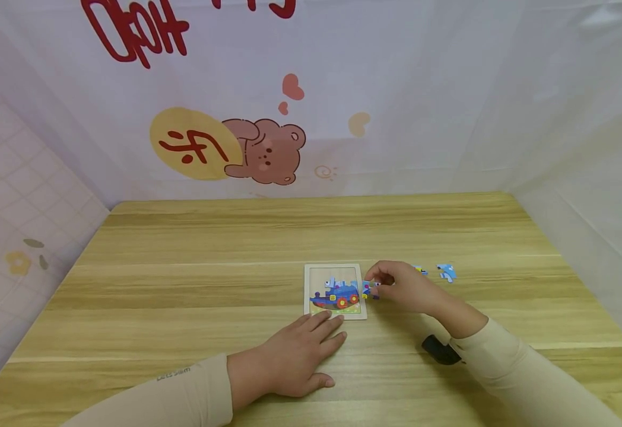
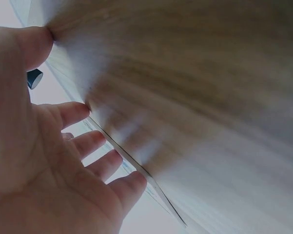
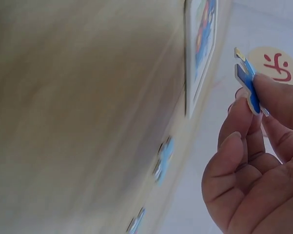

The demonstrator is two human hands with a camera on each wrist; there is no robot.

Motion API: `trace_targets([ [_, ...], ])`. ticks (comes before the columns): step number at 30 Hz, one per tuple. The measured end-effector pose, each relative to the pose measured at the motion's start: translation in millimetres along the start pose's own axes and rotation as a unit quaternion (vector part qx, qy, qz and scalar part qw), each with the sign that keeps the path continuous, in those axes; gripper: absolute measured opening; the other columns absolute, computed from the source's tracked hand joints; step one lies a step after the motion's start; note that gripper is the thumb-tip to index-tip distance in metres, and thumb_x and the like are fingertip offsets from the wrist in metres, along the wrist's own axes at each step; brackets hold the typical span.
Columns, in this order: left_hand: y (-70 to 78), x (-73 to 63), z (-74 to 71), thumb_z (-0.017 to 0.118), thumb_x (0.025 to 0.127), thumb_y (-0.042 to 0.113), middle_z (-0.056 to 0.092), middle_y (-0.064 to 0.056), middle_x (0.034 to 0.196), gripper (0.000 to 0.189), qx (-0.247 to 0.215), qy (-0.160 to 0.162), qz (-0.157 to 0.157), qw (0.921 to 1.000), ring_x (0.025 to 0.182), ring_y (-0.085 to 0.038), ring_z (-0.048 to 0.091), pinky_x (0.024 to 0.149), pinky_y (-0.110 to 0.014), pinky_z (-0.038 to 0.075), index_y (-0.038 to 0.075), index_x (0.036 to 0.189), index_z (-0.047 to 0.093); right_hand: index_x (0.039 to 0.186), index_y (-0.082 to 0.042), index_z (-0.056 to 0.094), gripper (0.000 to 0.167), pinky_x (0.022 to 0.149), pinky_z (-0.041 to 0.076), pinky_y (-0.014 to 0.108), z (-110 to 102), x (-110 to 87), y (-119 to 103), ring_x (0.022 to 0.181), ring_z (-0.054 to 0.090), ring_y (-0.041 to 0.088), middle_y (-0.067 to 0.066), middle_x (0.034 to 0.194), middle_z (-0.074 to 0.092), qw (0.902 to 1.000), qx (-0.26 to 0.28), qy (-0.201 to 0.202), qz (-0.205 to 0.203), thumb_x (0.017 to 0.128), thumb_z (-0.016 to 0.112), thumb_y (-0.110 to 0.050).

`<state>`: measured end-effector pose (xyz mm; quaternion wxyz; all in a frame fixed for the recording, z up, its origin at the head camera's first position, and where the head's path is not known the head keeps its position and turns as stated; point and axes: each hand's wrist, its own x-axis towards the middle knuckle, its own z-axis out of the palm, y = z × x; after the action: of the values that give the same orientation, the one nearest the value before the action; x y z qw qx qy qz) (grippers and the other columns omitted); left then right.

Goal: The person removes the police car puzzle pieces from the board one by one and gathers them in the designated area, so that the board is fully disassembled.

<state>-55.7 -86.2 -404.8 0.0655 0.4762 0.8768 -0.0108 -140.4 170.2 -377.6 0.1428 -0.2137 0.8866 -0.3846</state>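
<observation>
A square puzzle board [image 1: 307, 290] with a pale frame lies on the table, partly filled with pieces that show a blue train. My left hand [image 1: 300, 356] rests palm down, its spread fingertips at the board's near edge. In the left wrist view, the fingers [image 2: 129, 187] meet the edge of the board. Just off the board's right side, my right hand [image 1: 409, 287] pinches a blue puzzle piece [image 3: 247, 85] between thumb and fingers. The right wrist view shows this piece tilted and raised above the table.
Farther right on the wooden table [image 1: 183, 284] lie loose puzzle pieces, a light blue one [image 1: 447, 273] and another [image 1: 421, 270] partly hidden behind the right hand. A black object [image 1: 441, 350] shows beside the right sleeve. A white printed curtain [image 1: 396, 160] hangs behind the table.
</observation>
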Motion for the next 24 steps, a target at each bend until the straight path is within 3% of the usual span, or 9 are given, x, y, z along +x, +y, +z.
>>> trace_targets([
  [12,0.3,0.3,0.2,0.044,0.096,0.056,0.030,-0.009,0.156,0.067,-0.003,-0.004,-0.005,1.0000,0.142,-0.028,0.029,0.109,-0.044,0.036,0.015,0.148,0.039,0.095,-0.004,0.066,0.010,0.063,0.040,0.023,-14,-13.0,21,0.074,0.047,0.016,0.001,0.080,0.051,0.9999,0.004,0.003,0.016,0.087,0.066,0.000],
  [24,0.9,1.2,-0.9,0.045,0.096,0.055,0.029,-0.008,0.156,0.067,-0.004,-0.014,-0.011,0.9998,0.142,-0.028,0.028,0.110,-0.043,0.034,0.015,0.149,0.038,0.096,-0.002,0.066,0.009,0.066,0.044,0.024,-19,-16.6,28,0.078,0.050,0.015,0.001,0.083,0.059,0.9981,0.027,-0.036,0.041,0.087,0.066,-0.001],
])
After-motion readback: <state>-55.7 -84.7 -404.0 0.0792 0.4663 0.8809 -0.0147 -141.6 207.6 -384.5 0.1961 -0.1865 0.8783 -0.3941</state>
